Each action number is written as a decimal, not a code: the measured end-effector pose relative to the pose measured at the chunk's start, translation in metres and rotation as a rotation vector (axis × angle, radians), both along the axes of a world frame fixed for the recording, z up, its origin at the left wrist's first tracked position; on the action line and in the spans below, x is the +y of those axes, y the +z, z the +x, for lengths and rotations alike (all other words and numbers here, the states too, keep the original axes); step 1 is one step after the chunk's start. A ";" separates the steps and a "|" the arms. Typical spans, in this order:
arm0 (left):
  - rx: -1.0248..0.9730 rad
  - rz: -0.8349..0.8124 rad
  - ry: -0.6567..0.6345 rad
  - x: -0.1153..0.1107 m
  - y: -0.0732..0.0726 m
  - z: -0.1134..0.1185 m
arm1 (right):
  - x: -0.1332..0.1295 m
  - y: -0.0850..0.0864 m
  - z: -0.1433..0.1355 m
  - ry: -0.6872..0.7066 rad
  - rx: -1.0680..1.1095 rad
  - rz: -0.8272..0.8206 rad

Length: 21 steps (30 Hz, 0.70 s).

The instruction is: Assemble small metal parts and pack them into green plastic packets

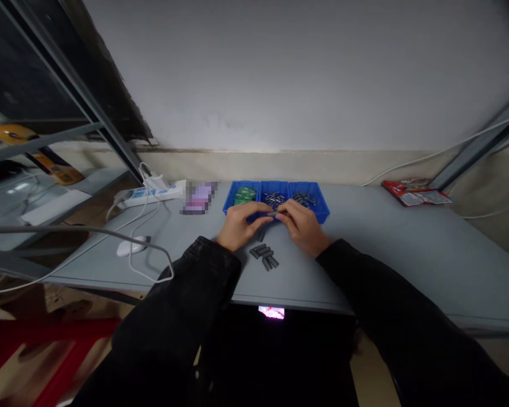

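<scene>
Sleeves: both black, reaching in from the near left and near right.
Table: grey, spread beneath our two hands.
Loose pieces: we had a small cluster of dark grey ones lying nearer than our hands, with one more just beyond it, beside the left hand.
Left hand: we pinched a grey piece from the left between thumb and forefinger.
Right hand: we pinched the same piece from the right, thumb and fingertips pressed on it; how the remaining fingers lay, we could not tell.
Held piece: between our fingertips, at the near side of the middle box.
Left box: blue, holding green things.
Middle box: blue, holding shiny metal bits.
Right box: blue, holding dark pieces.
Power strip: white, far left.
Packet: red, far right.
</scene>
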<state>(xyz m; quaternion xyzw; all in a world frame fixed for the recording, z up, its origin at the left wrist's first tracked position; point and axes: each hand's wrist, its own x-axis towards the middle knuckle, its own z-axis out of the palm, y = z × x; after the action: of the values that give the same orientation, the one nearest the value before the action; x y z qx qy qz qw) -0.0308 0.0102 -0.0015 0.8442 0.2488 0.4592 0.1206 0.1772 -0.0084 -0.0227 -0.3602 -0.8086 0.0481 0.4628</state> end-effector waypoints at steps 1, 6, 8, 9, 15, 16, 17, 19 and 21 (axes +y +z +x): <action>-0.005 0.004 -0.011 0.000 0.000 0.000 | 0.000 0.000 0.000 0.000 0.001 0.005; -0.032 0.035 0.010 0.003 -0.002 0.000 | -0.001 0.002 -0.001 0.003 0.003 0.020; -0.017 0.036 0.010 0.004 -0.003 0.000 | -0.002 0.002 -0.001 0.003 -0.001 0.013; -0.004 0.037 0.004 0.004 -0.004 0.000 | -0.002 0.003 -0.001 0.002 -0.004 0.009; 0.055 0.046 -0.001 0.004 -0.005 0.000 | -0.002 0.002 -0.001 0.003 -0.008 0.016; 0.060 0.054 0.003 0.004 -0.005 0.000 | -0.002 0.002 -0.001 0.004 -0.007 0.018; 0.067 0.064 0.007 0.004 -0.005 0.000 | -0.002 0.002 -0.001 0.006 -0.006 0.019; 0.078 0.084 0.014 0.003 -0.005 0.000 | -0.001 0.001 -0.001 0.007 -0.005 0.022; 0.090 0.096 0.021 0.003 -0.006 0.000 | -0.001 0.001 -0.001 0.006 -0.007 0.020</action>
<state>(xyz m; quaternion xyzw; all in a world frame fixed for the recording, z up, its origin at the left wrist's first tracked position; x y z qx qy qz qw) -0.0310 0.0130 -0.0075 0.8663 0.2403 0.4333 0.0639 0.1758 -0.0095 -0.0219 -0.3532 -0.8118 0.0399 0.4633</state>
